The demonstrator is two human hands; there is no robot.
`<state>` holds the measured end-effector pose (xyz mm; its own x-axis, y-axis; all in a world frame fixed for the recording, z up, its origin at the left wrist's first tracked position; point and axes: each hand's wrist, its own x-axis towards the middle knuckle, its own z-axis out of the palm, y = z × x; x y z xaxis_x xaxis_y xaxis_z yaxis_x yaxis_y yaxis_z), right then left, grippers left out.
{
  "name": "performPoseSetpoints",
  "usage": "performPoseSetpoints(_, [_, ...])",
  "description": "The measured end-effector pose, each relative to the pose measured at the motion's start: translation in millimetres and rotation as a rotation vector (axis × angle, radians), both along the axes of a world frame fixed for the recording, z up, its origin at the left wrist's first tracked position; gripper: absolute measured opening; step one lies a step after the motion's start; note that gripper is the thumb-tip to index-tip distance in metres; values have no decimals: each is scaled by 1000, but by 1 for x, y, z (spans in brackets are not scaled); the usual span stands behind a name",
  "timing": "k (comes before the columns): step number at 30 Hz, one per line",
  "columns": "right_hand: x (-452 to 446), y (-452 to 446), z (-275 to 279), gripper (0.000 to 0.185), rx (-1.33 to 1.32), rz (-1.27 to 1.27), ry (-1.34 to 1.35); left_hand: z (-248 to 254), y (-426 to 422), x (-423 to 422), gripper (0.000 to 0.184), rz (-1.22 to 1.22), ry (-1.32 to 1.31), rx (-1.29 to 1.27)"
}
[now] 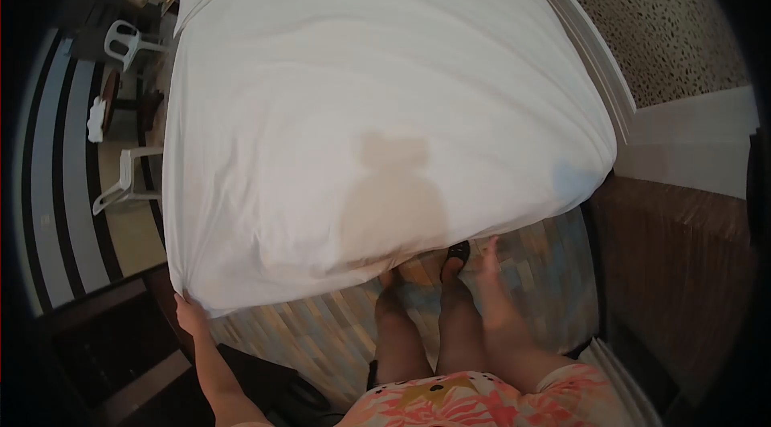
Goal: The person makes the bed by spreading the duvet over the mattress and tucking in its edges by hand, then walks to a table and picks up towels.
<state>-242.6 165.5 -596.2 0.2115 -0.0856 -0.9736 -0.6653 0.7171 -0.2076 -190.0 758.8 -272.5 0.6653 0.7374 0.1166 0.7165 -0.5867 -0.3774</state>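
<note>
White sheet (321, 90) is spread over a broad, mattress-like block, and the floor (530, 290) is exposed below its near edge. Its near left corner is gripped, as far as can be judged, by the fingers of the left hand (191, 315); how much cloth is caught cannot be told, because the fingertips are partly hidden. The right hand (490, 258) is held just beside the near edge of the sheet, right of its middle, with the fingers loosely extended and no cloth seen in them; whether the edge is touched cannot be made out.

Because the sheet seems to be held by one hand only, tension could be applied unevenly: if the left corner is pulled hard, cloth could be dragged off the right side, and the slanting folds could be deepened. If too little is pinched, the corner could be lost from the fingers. The near edge could be trodden on, since a shod foot (455, 254) is placed right by it. Knuckles could be knocked against the dark furniture (112, 323), which is set near the sheet's left corner. Creases could be missed where the sheet is darkened by a shadow (393, 210).
</note>
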Motion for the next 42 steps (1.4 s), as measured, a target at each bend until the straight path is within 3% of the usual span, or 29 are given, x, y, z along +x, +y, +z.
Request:
performPoseSetpoints(2, [15, 40, 10, 106, 93, -56, 18, 9, 11, -14, 40, 50, -95, -17])
performPoseSetpoints(4, [21, 69, -16, 86, 40, -184, 125, 9, 31, -23, 40, 24, -124, 9])
performPoseSetpoints(5, [22, 75, -26, 86, 37, -182, 120, 8, 41, -27, 40, -11, -142, 36])
performPoseSetpoints(7, [29, 78, -33, 72, 326, -507, -380, 5, 61, -30, 40, -17, -139, 33])
performPoseSetpoints(9, [34, 66, -16, 53, 210, -695, -397, -1, 86, -35, 39, -37, -134, 19])
performPoseSetpoints(10, [33, 55, 14, 40, 114, -613, -366, -3, 96, -38, 39, -45, -73, -30])
performPoseSetpoints(11, [17, 33, 26, 23, 235, -602, -616, -5, 108, -37, 38, -55, -17, -79])
performPoseSetpoints(12, [0, 11, 38, 20, 372, -575, -857, -7, 121, -37, 38, -62, -30, -93])
performPoseSetpoints(13, [23, 25, 132, 32, -165, -591, -515, -11, 133, -41, 37, -65, -17, -144])
performPoseSetpoints(14, [8, 25, 169, 31, -236, -579, -661, -14, 145, -47, 36, -64, -5, -196])
performPoseSetpoints(16, [-30, 20, 192, 31, -604, -502, -414, -38, 169, -52, 35, -69, 113, -271])
performPoseSetpoints(21, [-100, 60, 89, 18, -619, -540, 216, -114, 213, -56, 37, -33, 339, -503])
performPoseSetpoints(22, [-99, 92, 77, 15, -521, -450, -10, -127, 211, -55, 37, -48, 329, -511])
performPoseSetpoints(23, [-108, 113, 16, 28, -422, -404, -80, -140, 208, -57, 40, 47, 231, -687])
performPoseSetpoints(24, [-120, 130, -46, 53, -323, -354, -141, -158, 208, -62, 44, 147, 141, -860])
performPoseSetpoints(25, [-82, 165, -6, 81, -196, -232, 64, -191, 231, -58, 44, 142, 152, -861])
performPoseSetpoints(27, [-42, 207, -22, 89, -173, -310, 38, -255, 293, -46, 53, 406, -811, -1357])
performPoseSetpoints(28, [-29, 219, -47, 90, -177, -355, 18, -252, 270, -34, 52, 443, -909, -1418])
performPoseSetpoints(29, [-8, 234, -27, 86, -121, -348, -46, -242, 238, -12, 53, 478, -1006, -1471])
performPoseSetpoints(31, [29, 243, -5, 81, -65, -343, -101, -256, 229, 3, 53, 282, -560, -611])
performPoseSetpoints(32, [40, 242, -13, 64, -163, -367, -42, -243, 216, 8, 53, 285, -552, -612])
performPoseSetpoints(33, [43, 241, -22, 48, -261, -390, 16, -210, 198, 10, 53, 114, -565, -641])
performPoseSetpoints(34, [36, 226, -32, 34, -410, -283, -101, -185, 190, 10, 53, -58, -578, -666])
performPoseSetpoints(35, [25, 206, -39, 23, -554, -170, -220, -174, 195, 6, 53, -54, -575, -666])
performPoseSetpoints(37, [11, 187, 0, 15, -889, 8, -89, -151, 209, -1, 51, -192, -904, -797])
performPoseSetpoints(39, [-19, 168, 17, 14, -1039, 175, -27, -135, 204, -4, 48, -198, -859, -751])
performPoseSetpoints(41, [-68, 145, -4, 14, -856, 133, 41, -154, 207, -2, 41, 29, -369, -505])
performPoseSetpoints(42, [-90, 142, 6, 17, -722, 221, 74, -188, 226, -3, 37, 80, -201, -481])
